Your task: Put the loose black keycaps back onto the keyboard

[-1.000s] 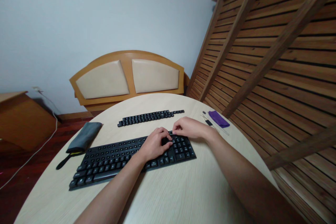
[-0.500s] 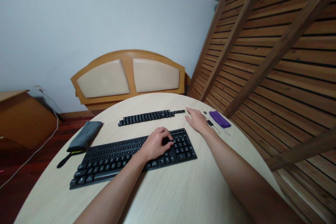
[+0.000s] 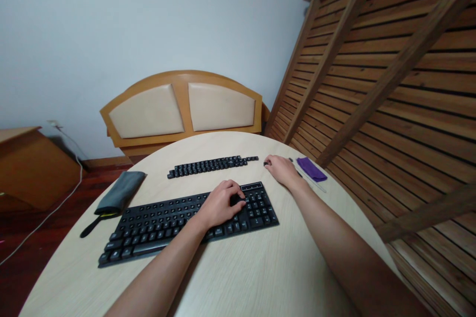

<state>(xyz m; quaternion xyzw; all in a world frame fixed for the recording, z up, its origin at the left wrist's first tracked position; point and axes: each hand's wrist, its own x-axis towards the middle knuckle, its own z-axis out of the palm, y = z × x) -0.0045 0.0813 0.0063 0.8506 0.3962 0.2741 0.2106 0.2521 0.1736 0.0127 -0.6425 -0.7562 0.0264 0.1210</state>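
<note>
A black keyboard [image 3: 163, 223] lies across the round pale wood table [image 3: 260, 277]. My left hand [image 3: 220, 204] rests on its right part, fingers curled down onto the keys beside the number pad. Behind the keyboard, several loose black keycaps [image 3: 208, 165] lie in rows. My right hand [image 3: 283, 171] is on the table past the right end of those rows. Its fingertips pinch a small black keycap [image 3: 266, 163].
A folded grey cloth [image 3: 119, 192] and a black-handled tool [image 3: 92, 226] lie at the left. A purple cloth [image 3: 311, 168] and thin tools [image 3: 314, 184] lie right of my right hand. A wooden headboard [image 3: 182, 109] stands behind the table, slatted wooden panels [image 3: 390, 84] at the right.
My right hand left the keyboard's top right corner, reached back and right to the table, and now pinches a keycap beside the loose rows. My left hand stayed on the keyboard.
</note>
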